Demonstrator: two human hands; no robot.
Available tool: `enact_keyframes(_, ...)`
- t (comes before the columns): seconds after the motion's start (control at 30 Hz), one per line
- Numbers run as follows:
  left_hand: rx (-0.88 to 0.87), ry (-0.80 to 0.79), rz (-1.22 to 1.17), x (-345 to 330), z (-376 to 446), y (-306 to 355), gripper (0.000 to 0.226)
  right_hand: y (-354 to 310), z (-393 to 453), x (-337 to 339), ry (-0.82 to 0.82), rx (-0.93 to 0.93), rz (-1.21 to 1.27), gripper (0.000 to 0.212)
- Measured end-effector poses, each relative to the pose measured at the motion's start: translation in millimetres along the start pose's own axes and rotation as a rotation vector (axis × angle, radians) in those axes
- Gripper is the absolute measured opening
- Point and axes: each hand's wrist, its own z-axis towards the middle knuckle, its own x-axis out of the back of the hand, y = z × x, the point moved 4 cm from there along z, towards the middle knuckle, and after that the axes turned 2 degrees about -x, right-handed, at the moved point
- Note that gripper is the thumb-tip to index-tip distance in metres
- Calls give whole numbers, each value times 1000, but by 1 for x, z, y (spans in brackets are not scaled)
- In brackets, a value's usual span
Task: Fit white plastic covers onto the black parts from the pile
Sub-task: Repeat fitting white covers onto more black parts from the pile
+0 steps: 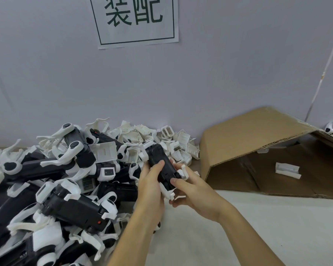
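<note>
Both forearms bare, reaching forward, converging. Left hand (151,181) fingers curled, thumb on top, gripping. Right hand (192,189) opposite, thumb and fingers pinching, wrist slightly bent.

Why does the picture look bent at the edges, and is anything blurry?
Head view: the wide lens bows the wall seam and cardboard box; light is soft and even, without glare; the black part in both hands is slightly smeared, the sign sharp.

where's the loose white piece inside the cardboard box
In the head view, the loose white piece lies on the floor of the tipped cardboard box at the right, apart from the pile and both hands.
</note>
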Motion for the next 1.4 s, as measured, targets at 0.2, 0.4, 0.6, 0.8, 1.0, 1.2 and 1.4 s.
enact_keyframes(0.2,-10,-25,-22,0,2,-2,20,6,4,1,-54,11,99,39)
enact_keyframes(0.4,-36,-29,-19,2,3,-2,21,6,2,2,-13,24,-7,41)
enact_keyframes(0.6,-63,-51,-5,1,1,-1,24,6,2,0,51,20,-35,33)
enact_keyframes(0.8,-46,-34,-19,0,0,-1,23,8,4,0,34,15,40,32)
enact_keyframes(1.0,-21,-24,-45,1,0,-1,22,7,3,-1,-19,33,75,39)
enact_keyframes(1.2,-61,-41,-16,-1,0,0,24,7,1,1,22,19,-5,41)
enact_keyframes(1.4,-67,-52,-25,-2,-1,0,26,4,0,1,64,31,-76,30)
